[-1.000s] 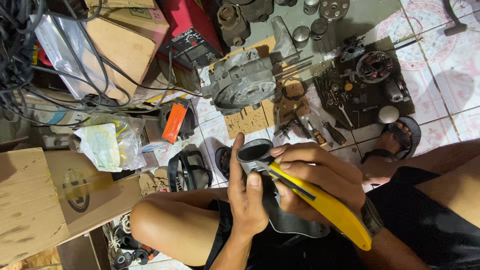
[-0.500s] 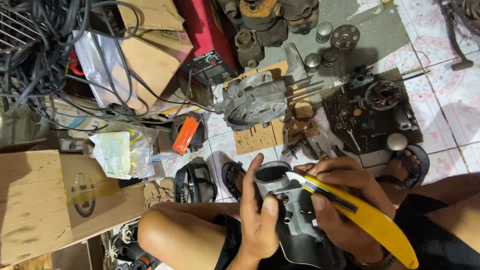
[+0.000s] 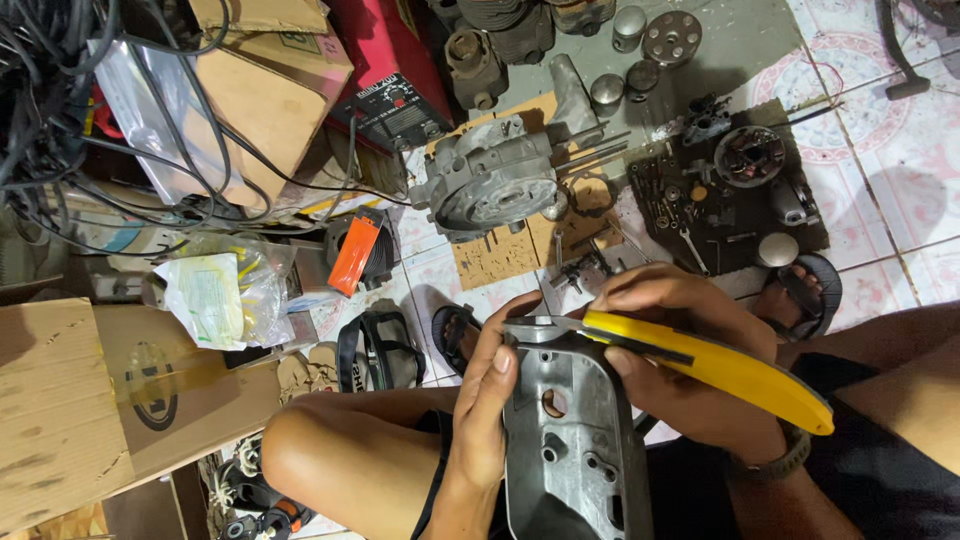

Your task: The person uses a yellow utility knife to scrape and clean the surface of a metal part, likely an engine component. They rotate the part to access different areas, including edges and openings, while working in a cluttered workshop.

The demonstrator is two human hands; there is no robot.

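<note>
At the far left we see a cardboard box (image 3: 95,400) lying on the floor (image 3: 900,160), and just beside it a clear plastic bag (image 3: 215,295) with papers inside. Farther along, an orange tool handle (image 3: 353,255) rests near a red machine (image 3: 395,70), and a grey engine block (image 3: 490,180) sits on a scrap of cardboard. Small metal parts lie scattered on a dark mat (image 3: 720,190) to its right.

In the middle, low in the view, we hold a grey metal casing (image 3: 570,440) over our lap, between our knees. Our left hand (image 3: 485,400) is closed around the casing's left edge, thumb on its face, steadying it upright. Our right hand (image 3: 690,370) is wrapped firmly around a yellow-handled knife (image 3: 700,360), its fingers curled over the handle and the wrist bent inward. The blade tip rests on the casing's top rim, right by our left fingertips.

As we judge it, the scraping is under way at the upper edge only; the rim near the blade looks worked, while the lower face and the holes look untouched, so most of the surface is left. We cannot tell how clean the far side is.
</note>
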